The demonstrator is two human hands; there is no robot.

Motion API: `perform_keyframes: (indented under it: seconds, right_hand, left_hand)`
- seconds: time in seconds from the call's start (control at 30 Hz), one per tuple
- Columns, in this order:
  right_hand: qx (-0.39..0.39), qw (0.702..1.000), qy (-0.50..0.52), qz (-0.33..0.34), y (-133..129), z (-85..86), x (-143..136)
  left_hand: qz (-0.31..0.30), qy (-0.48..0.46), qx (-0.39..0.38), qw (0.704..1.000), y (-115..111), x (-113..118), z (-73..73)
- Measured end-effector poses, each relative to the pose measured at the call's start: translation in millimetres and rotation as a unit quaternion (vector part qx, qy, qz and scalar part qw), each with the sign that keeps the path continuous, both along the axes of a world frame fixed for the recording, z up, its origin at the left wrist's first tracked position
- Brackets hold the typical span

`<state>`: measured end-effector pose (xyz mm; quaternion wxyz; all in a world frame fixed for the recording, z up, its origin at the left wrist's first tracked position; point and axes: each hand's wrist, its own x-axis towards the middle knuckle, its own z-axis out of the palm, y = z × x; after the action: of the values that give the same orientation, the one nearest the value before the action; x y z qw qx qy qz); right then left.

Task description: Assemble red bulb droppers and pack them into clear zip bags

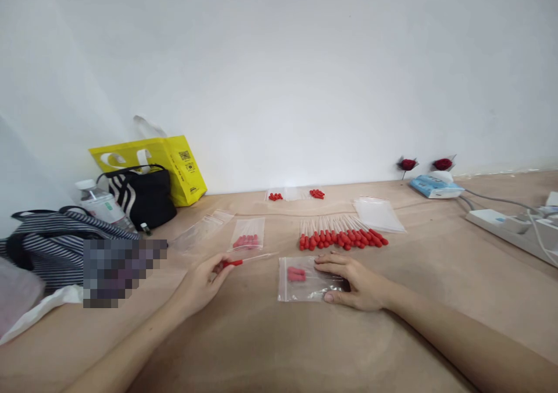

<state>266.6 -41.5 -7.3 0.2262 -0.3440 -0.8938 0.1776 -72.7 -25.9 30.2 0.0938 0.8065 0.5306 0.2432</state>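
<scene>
A dropper (235,263) with a red rubber bulb is pinched at its bulb end by my left hand (207,279); its thin clear tube points right, toward a clear zip bag (283,291). Inside that bag lie a couple of red-bulbed droppers (296,274), their bulbs near the zip side. My right hand (355,279) rests over the right part of the bag, fingers stretched out and thumb apart, pressing on the plastic. Just beyond it, many loose droppers (340,239) lie in a row, red bulbs toward me. A filled zip bag (248,233) lies beyond my left hand.
Flat zip bags (203,230) lie at left, with more bags (381,214) at right. Filled bags (294,194) lie by the wall. A yellow bag (187,172), black pouch (154,195) and bottle (102,204) stand left; tissues (436,187) and a power strip (501,224) lie right.
</scene>
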Motion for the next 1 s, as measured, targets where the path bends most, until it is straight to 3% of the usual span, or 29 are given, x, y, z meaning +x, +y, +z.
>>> perform_keyframes:
  seconds: [0.1,0.23,0.7,1.0]
  right_hand:
    - [0.002,1.000,0.002,-0.002,0,-1.1,1]
    - [0.000,1.000,0.006,0.001,0,-1.8,1]
    - [0.004,1.000,-0.013,-0.002,0,1.0,0]
    - [0.010,1.000,-0.006,-0.002,-1,3.3,-1]
  left_hand:
    - [0.000,0.013,0.017,1.000,-16,-13,-1.3]
    - [-0.019,0.016,0.025,0.999,-23,-13,-2.2]
    - [-0.133,0.029,0.045,0.990,-19,35,5.8]
    - [-0.081,0.062,0.071,0.992,-16,-1,26.9]
